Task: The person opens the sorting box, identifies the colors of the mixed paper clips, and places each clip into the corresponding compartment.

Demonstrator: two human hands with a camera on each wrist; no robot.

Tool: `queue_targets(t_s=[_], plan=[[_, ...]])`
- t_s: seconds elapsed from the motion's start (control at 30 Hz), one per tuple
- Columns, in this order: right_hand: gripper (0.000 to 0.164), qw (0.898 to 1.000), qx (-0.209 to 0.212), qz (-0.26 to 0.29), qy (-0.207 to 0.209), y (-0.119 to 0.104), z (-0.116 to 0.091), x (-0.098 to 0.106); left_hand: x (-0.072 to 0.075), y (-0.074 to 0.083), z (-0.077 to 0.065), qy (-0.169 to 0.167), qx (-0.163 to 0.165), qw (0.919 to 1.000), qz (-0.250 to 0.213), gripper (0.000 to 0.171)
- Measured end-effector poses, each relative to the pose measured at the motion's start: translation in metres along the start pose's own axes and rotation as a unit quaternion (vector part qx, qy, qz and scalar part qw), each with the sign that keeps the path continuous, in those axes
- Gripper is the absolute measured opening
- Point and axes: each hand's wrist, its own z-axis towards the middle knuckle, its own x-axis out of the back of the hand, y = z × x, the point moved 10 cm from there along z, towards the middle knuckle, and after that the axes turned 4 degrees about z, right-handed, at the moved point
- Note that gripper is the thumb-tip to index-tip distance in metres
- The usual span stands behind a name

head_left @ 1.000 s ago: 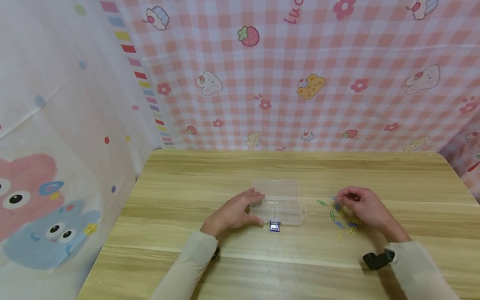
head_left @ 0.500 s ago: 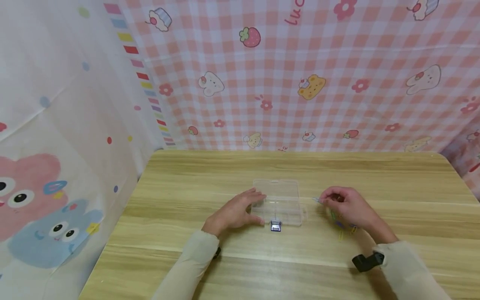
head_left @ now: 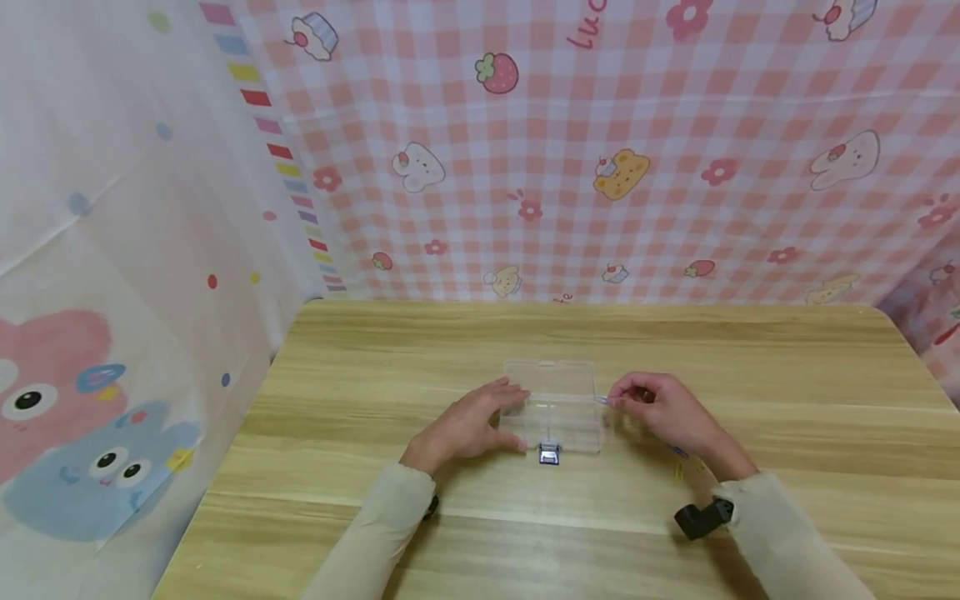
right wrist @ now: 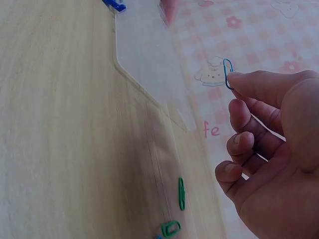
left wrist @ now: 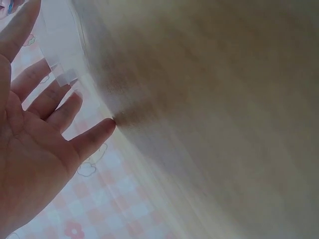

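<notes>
A clear plastic divided box (head_left: 564, 379) stands mid-table with its lid raised at the back. My left hand (head_left: 468, 422) rests against the box's left side, fingers spread and mostly straight, thumb at the near corner. Its palm fills the left of the left wrist view. My right hand (head_left: 663, 410) pinches a blue paper clip (right wrist: 227, 74) between thumb and forefinger, at the box's right edge in the head view. Below that hand in the right wrist view lie green paper clips (right wrist: 181, 194). Yellow paper clips (head_left: 678, 471) show beside the right wrist; others are hidden beneath it.
A small blue clip-like piece (head_left: 549, 453) sits at the middle of the box's front edge. The wooden table (head_left: 420, 333) reaches back to a pink checked cloth (head_left: 525, 125). A white patterned cloth (head_left: 187, 350) hangs on the left.
My right hand has lifted the blue paper clip from the scattered paper clips and moved left to the box's right edge. The left hand and the box have stayed in place.
</notes>
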Motion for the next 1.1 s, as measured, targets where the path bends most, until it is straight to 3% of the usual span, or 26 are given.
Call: queue_targets(t_s=[0.63, 1.1], plan=[[0.006, 0.999, -0.034, 0.018, -0.018, 0.009, 0.012, -0.021, 0.000, 0.000, 0.000, 0.002, 0.002, 1.0000, -0.002, 0.072], [0.007, 0.999, -0.037, 0.018, -0.027, 0.012, 0.015, -0.028, 0.001, 0.000, 0.000, 0.004, 0.000, 0.9999, -0.010, 0.071]])
